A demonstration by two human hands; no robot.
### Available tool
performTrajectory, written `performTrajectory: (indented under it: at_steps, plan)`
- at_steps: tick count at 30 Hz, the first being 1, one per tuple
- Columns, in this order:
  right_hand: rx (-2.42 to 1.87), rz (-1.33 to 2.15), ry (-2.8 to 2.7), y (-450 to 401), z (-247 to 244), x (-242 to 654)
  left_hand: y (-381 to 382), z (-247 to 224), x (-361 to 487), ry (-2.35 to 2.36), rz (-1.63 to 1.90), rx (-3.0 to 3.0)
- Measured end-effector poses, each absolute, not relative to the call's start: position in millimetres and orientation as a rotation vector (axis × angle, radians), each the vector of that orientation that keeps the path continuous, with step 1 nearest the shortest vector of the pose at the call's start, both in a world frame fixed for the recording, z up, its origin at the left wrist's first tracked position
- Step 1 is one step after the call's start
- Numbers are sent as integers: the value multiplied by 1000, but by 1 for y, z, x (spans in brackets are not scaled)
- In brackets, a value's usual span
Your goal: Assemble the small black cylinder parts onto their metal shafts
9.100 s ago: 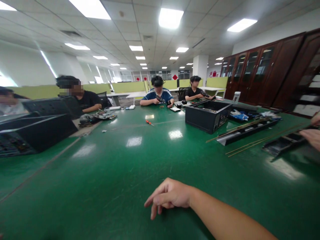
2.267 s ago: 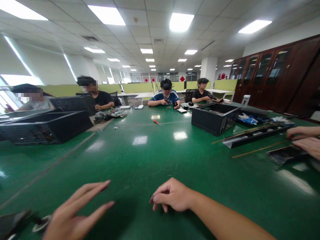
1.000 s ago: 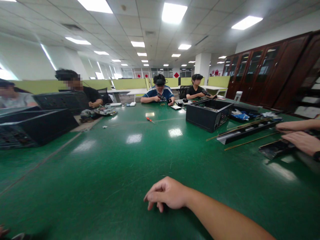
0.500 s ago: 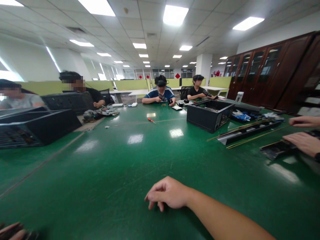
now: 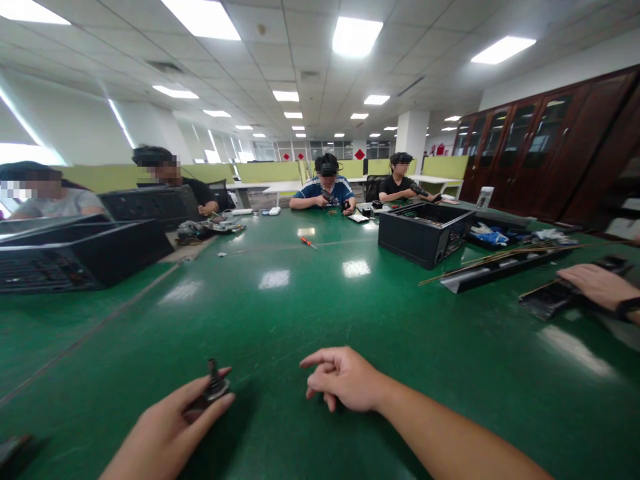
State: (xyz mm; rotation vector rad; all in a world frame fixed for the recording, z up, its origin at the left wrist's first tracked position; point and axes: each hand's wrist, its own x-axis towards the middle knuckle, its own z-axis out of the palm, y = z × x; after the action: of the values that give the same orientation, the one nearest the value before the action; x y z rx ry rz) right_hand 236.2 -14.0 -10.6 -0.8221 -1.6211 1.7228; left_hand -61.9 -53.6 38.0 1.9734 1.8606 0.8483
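My left hand [image 5: 173, 423] is closed, with thumb and fingers around a small dark metal part with an upright stub shaft and a round flange [image 5: 216, 387]. It holds this part a little above the green table [image 5: 280, 320]; the palm hides the part's lower side. To the right, my right hand [image 5: 345, 381] hangs over the table with nothing in it, its index finger stretched out and the others loosely bent apart. A gap separates the two hands. Cut off by the lower left edge lies a dark object [image 5: 13, 448], too blurred to name.
A red-handled screwdriver [image 5: 307, 242] lies mid-table. Black computer cases stand at left [image 5: 125, 257] and right [image 5: 410, 240]. Thin brass-coloured rods [image 5: 480, 257] lie by a dark metal channel [image 5: 500, 272]. A co-worker's hand [image 5: 600, 283] is at far right; several people sit around the table.
My left hand has come in from the lower left corner, carrying the dark metal part. My right index finger has stretched out. At far right, one of the co-worker's hands has left its place.
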Motion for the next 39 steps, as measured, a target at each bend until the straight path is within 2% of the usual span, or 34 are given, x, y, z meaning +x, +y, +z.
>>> performTrajectory:
  at_steps: [2, 8, 20, 27, 39]
  plan:
    - [-849, 1602, -1583, -11, -13, 239, -44, 37, -21, 1683, 756, 1995]
    - [-877, 1342, -1566, -2, -18, 250, -15, 19, 54, 1387, 862, 2054]
    - [-1009, 1123, -1718, -10, -15, 244, -20, -3, 35, 1437, 979, 2257]
    - [-1005, 982, -1803, -12, -11, 244, -27, 3, 42, 1196, 946, 2304]
    - [-1050, 888, -1840, -14, -13, 243, -25, 3, 40, 1206, 980, 2301]
